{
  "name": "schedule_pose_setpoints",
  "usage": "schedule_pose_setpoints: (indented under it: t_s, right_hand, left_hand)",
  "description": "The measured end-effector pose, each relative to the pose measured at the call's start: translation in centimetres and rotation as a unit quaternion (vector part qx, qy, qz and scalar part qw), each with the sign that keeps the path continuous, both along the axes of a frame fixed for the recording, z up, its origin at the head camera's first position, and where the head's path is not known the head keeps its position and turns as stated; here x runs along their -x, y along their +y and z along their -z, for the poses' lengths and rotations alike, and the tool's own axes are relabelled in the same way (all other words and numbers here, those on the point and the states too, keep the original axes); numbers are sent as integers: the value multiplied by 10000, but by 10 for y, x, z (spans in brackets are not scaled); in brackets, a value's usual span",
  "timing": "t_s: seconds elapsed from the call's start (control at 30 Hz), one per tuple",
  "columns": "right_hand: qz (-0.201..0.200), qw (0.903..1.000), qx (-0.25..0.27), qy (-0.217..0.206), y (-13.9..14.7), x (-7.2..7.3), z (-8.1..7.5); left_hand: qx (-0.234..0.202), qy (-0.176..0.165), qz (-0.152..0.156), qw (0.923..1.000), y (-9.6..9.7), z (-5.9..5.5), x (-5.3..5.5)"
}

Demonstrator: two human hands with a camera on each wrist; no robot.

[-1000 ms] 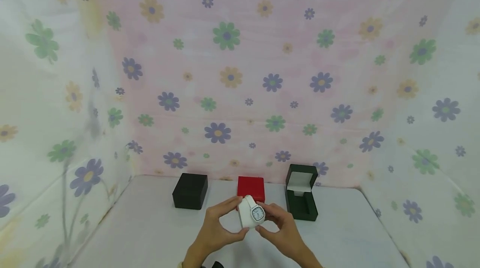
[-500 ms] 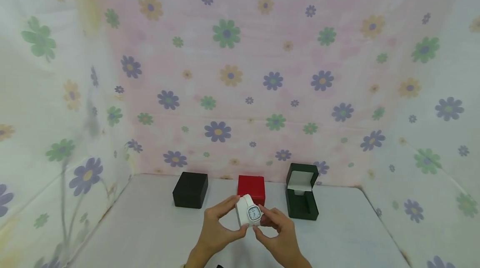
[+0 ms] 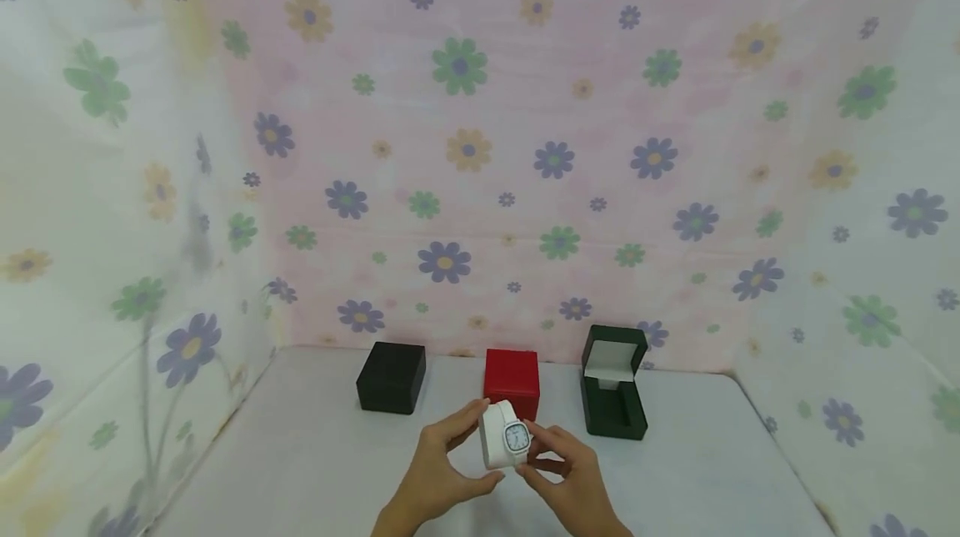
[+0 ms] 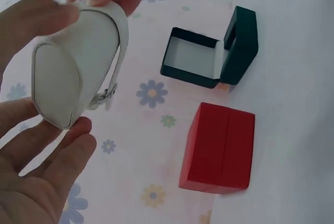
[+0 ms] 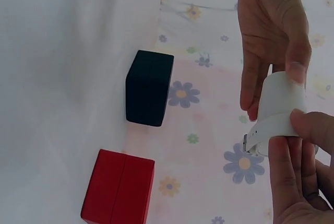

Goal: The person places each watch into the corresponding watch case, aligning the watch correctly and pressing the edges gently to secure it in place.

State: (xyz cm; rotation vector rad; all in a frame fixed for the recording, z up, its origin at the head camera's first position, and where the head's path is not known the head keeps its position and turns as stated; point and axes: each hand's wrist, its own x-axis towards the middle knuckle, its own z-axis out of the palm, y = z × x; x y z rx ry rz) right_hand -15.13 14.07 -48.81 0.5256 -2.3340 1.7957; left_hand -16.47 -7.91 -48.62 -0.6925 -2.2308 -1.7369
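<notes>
A white wristwatch (image 3: 517, 437) with a square dial is strapped round a white cushion (image 3: 493, 445), raised above the table in front of the red box. My left hand (image 3: 442, 462) holds the cushion by its left end, forefinger at its upper edge and thumb near its lower edge. On the other side, my right hand (image 3: 570, 474) pinches the watch and cushion between thumb and fingers. The left wrist view shows the cushion's flat end (image 4: 55, 83), with left fingertips on its lower edge. A buckle (image 4: 104, 94) shows on the strap's underside.
Along the back of the white table (image 3: 300, 454) stand a closed black box (image 3: 392, 377), a closed red box (image 3: 512, 378) and a dark green box (image 3: 613, 387) with its lid up and a pale lining. Flowered cloth (image 3: 465, 187) hangs behind and at both sides.
The cushion with the watch has come slightly down and nearer. The left thumb has drawn a little away from its lower edge. The boxes have stayed in place while the head view shifted slightly.
</notes>
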Motion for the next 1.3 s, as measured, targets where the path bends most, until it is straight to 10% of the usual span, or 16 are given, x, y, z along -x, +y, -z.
schedule_pose_setpoints:
  t_s: [0.8, 1.3]
  right_hand:
    - [-919, 9949, -378, -166, 18, -10, -2]
    - [-1559, 9868, -387, -194, 27, 0, 3]
  left_hand:
    - [58, -94, 376, 9992, 0, 7, -10]
    - [-59, -132, 1419, 9898, -3, 4, -19]
